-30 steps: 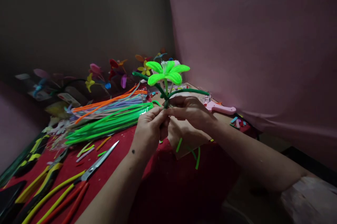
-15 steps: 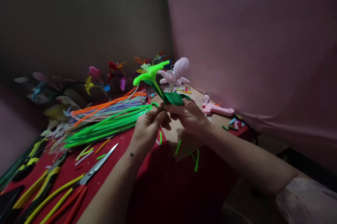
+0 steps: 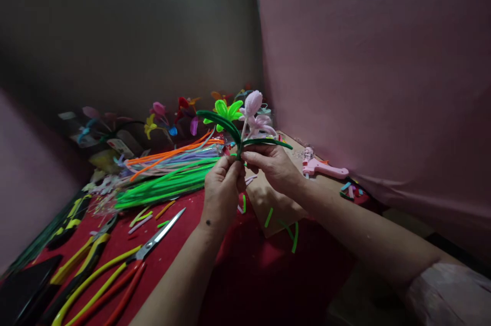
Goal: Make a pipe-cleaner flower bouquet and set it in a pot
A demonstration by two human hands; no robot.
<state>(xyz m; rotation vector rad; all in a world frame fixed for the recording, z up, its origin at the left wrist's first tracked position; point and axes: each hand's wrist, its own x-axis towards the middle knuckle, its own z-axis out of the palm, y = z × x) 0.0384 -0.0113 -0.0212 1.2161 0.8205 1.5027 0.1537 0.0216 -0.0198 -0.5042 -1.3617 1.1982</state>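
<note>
Head view: steel-bladed scissors (image 3: 161, 234) lie nearest on the red-clothed table (image 3: 184, 270). Above it, the left hand (image 3: 222, 190) and right hand (image 3: 274, 167), fingertips together, pinch the upright dark green fuzzy pipe-cleaner stem (image 3: 240, 147). Two curved leaves, a neon-green petalled flower (image 3: 226, 110) and a pale pink bloom (image 3: 253, 110) top it.

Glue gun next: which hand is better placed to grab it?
Right, probably. The pink glue gun lies just past the right hand, on that hand's outer side. The left hand would have to cross over the right. Both hands now pinch the flower stem.
</note>
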